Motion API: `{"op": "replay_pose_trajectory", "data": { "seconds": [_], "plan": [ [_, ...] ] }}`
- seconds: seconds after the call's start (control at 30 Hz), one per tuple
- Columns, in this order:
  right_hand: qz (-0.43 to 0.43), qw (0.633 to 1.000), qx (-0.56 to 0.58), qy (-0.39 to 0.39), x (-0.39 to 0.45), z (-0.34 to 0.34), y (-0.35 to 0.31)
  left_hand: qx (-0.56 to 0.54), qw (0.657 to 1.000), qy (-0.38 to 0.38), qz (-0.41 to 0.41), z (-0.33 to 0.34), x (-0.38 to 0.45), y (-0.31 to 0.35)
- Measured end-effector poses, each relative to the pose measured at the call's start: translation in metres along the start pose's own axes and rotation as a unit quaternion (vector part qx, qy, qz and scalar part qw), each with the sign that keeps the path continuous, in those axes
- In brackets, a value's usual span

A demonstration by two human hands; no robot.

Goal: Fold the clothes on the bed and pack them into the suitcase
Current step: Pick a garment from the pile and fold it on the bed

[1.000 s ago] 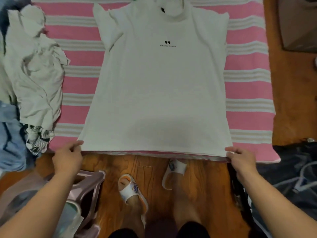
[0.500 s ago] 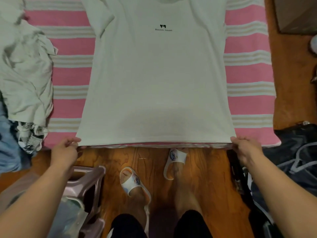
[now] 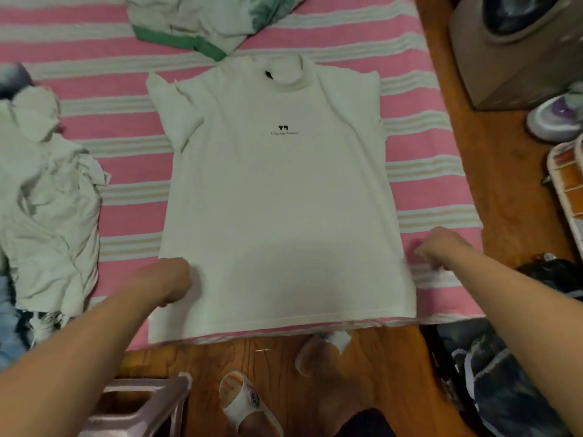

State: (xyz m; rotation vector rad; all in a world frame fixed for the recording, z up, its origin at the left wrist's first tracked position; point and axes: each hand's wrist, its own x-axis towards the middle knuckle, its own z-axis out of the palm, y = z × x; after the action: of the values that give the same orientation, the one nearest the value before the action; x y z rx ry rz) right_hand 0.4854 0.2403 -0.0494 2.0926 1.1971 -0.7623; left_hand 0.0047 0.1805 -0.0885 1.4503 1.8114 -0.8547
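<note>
— Where is the white T-shirt (image 3: 284,209)?

— It lies flat on the bed (image 3: 426,171), front side up, with a small black print on the chest. The collar points away from the person and the hem lies along the near edge of the bed. The sleeve on the person's left sticks out a little; the other sleeve looks tucked in.

— What do the hands do?

— The left hand (image 3: 164,282) rests on the T-shirt, near its lower left corner, with the fingers bent down onto the cloth. Whether it pinches the fabric or only presses on it, one cannot tell, because the back of the hand hides the fingertips. The right hand (image 3: 441,247) is at the right side edge of the T-shirt, just above the hem, fingers curled downward. It is blurred, so it is not clear if it grasps the edge or only touches the bed cover.

— What else lies on the bed?

— A crumpled pale garment (image 3: 50,216) is on the left, well apart from the T-shirt. Another garment with a green band (image 3: 195,26) lies beyond the collar, almost touching it.

— And on the floor?

— On the wooden floor (image 3: 511,184) one sees two white slippers (image 3: 246,402) on the person's feet and a dark open bag (image 3: 504,389) at the right.
</note>
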Motion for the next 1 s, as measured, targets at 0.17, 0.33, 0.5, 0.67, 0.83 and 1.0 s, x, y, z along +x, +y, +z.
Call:
{"op": "replay_pose_trajectory", "data": {
  "seconds": [0.17, 0.33, 0.5, 0.67, 0.83, 1.0],
  "plan": [
    [-0.081, 0.981, 0.108, 0.142, 0.077, -0.108, -0.038, -0.231, 0.948, 0.169, 0.142, -0.100, 0.045, 0.115],
    [-0.141, 0.949, 0.210, 0.190, 0.169, -0.158, -0.094, -0.135, 0.902, 0.348, 0.217, -0.149, 0.155, 0.214],
    [-0.139, 0.931, 0.269, 0.204, 0.233, -0.168, -0.147, -0.059, 0.904, 0.393, 0.159, -0.175, 0.242, 0.262],
    [-0.250, 0.905, 0.269, 0.212, 0.244, -0.156, -0.184, -0.068, 0.894, 0.424, 0.128, -0.160, 0.251, 0.269],
    [-0.439, 0.845, 0.193, 0.237, 0.231, -0.148, -0.193, -0.070, 0.900, 0.412, 0.127, -0.163, 0.254, 0.269],
    [-0.383, 0.855, 0.343, 0.070, 0.232, -0.178, -0.199, -0.061, 0.906, 0.398, 0.129, -0.163, 0.259, 0.267]
  ]
}}
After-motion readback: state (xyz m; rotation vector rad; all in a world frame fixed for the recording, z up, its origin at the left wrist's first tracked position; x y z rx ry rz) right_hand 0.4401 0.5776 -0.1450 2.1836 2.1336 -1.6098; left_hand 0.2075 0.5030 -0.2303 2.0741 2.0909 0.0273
